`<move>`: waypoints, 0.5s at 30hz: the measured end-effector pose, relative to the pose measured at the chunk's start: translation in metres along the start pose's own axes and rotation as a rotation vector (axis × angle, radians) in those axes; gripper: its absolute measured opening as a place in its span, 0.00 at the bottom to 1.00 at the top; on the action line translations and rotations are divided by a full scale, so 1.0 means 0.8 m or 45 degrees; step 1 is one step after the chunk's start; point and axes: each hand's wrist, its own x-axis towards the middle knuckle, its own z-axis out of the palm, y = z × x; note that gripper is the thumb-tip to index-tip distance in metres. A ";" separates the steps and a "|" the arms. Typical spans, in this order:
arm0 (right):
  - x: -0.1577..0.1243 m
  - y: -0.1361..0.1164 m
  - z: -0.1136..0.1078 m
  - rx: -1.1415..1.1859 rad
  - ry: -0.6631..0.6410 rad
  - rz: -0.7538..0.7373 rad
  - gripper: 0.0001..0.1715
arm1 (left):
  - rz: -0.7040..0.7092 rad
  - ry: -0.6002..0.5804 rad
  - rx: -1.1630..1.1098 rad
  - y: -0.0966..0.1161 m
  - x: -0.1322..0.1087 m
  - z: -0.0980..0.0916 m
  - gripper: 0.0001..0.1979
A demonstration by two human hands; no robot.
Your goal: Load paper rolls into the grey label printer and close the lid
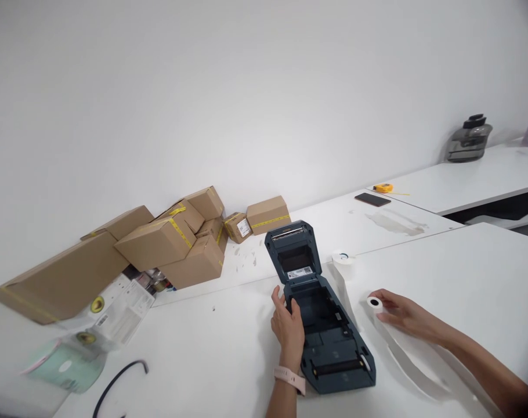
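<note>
Dark grey plastic makes up the printer (320, 338), which sits on the white bench (220, 354) right of centre in the frame, its lid (291, 251) tipped back so the inner bay lies exposed. The left hand (288, 332) holds the printer's left edge, thumb over the rim and fingers outside, probably to steady it. At lower right, the right hand (398, 314) pinches a small paper roll (375, 310) between thumb and fingers, its hollow core facing outward, perhaps to keep the core clear; a loose strip (407, 361) trails below. Another roll (344, 268) rests just beside the printer, near the lid. Inside the lid, a white label (299, 273) carries a square code and print too small to read. At centre left, a small carton (237, 227) bears an unreadable label, and a clear-wrapped package (122, 310) shows an avocado picture; no brand is legible.
</note>
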 end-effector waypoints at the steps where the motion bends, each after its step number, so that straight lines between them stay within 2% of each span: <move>1: 0.002 0.005 0.002 0.053 -0.056 -0.025 0.31 | 0.003 -0.001 0.000 0.000 0.000 0.000 0.22; 3: 0.005 0.015 -0.001 0.166 -0.160 -0.056 0.30 | 0.003 -0.005 0.003 0.000 0.000 0.000 0.22; 6: 0.018 0.033 -0.017 0.300 -0.166 0.016 0.36 | -0.013 -0.009 0.010 0.001 0.000 0.000 0.22; 11: 0.072 0.042 -0.042 0.426 -0.016 0.064 0.41 | -0.023 -0.020 -0.001 0.002 0.000 -0.001 0.22; 15: 0.105 0.035 -0.032 0.404 0.109 0.125 0.47 | -0.021 -0.003 -0.008 0.001 0.000 0.000 0.22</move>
